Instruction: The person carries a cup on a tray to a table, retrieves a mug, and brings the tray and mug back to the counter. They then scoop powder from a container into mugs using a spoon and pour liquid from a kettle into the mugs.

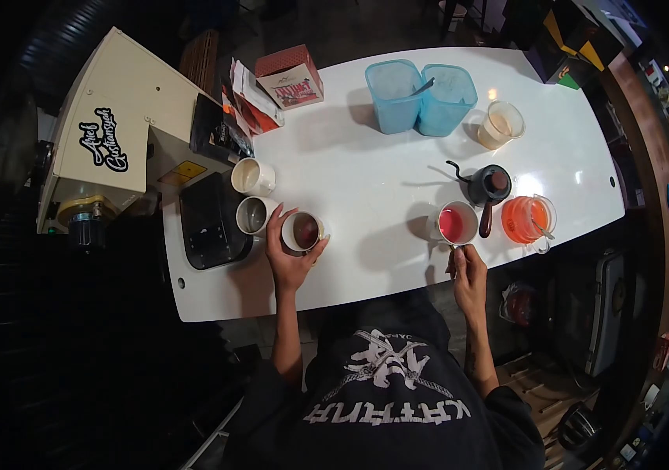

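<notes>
My left hand (291,258) is wrapped round a white cup (301,233) that holds a dark reddish liquid. Just behind it, close to my fingers, stands a second white cup (253,215), with a third cup (254,178) further back. On the right, my right hand (468,270) grips the handle of a white mug (457,224) with bright pink-red liquid inside. Beside that mug stand a dark gooseneck kettle (489,186) with a wooden handle and a glass jug (528,219) of orange-red liquid with a spoon in it.
Two light-blue plastic containers (421,98) stand at the back of the white table (350,180), near a glass of pale liquid (500,125). Boxes and packets (290,77) lie back left. A cream-coloured machine (115,133) and black tray (213,221) border the left side.
</notes>
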### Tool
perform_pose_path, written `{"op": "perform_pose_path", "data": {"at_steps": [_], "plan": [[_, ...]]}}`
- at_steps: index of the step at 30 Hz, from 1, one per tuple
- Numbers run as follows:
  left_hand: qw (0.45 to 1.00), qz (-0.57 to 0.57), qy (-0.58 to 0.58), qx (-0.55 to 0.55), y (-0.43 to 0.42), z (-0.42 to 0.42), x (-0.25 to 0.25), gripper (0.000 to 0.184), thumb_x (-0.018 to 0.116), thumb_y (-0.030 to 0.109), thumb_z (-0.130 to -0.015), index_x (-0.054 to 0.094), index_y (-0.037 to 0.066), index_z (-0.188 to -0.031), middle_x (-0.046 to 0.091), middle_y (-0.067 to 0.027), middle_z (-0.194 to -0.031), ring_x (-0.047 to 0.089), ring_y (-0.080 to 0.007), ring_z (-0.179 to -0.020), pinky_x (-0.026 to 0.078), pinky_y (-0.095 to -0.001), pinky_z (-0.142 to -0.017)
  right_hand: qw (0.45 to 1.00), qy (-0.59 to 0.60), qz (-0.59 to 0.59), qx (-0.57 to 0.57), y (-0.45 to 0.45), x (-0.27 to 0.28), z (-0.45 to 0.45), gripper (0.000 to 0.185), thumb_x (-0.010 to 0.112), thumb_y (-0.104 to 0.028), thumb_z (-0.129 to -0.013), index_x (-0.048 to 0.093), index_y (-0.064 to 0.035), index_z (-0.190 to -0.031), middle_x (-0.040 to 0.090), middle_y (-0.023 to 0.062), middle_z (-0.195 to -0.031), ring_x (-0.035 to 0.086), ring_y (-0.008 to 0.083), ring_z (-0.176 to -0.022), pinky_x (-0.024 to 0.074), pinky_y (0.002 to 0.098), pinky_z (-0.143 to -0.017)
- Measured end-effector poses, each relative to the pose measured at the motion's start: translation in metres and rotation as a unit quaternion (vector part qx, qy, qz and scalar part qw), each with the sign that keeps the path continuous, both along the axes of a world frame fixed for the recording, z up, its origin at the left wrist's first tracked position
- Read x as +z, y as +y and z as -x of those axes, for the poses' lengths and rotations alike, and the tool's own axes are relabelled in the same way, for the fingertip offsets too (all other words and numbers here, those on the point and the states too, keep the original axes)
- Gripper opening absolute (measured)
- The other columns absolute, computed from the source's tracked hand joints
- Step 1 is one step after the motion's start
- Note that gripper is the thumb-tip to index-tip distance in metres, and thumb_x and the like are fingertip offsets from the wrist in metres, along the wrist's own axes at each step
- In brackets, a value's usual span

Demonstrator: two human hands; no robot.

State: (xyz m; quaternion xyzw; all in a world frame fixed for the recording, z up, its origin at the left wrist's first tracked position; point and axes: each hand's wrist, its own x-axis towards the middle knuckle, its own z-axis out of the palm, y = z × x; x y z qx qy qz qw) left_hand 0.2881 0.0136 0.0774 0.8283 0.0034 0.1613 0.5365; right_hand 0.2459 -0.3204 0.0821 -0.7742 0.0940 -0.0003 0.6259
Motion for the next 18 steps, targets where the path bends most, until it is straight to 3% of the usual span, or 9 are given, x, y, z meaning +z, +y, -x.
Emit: {"op": "perform_pose_path", "data": {"at_steps": [18], "plan": [[0.997,0.071,0.038,-0.018,-0.003,-0.006,-0.011,0.092,0.086,0.012,-0.072,0.034,0.001,-0.147,0.055,-0.0154,-0.129,0.059,-0.0253,-0.115,0.051,-0.0394,-0.099,1.0,0.004,-0.015,0.01,0.003,-0.001,-0.001,0.029,0.047,-0.021,-0.106,0.056,0.0021,-0.092,0.051,0.0028,-0.067,0.046,0.0092,-0.062,0.0389,0.0276,-0.057]]}}
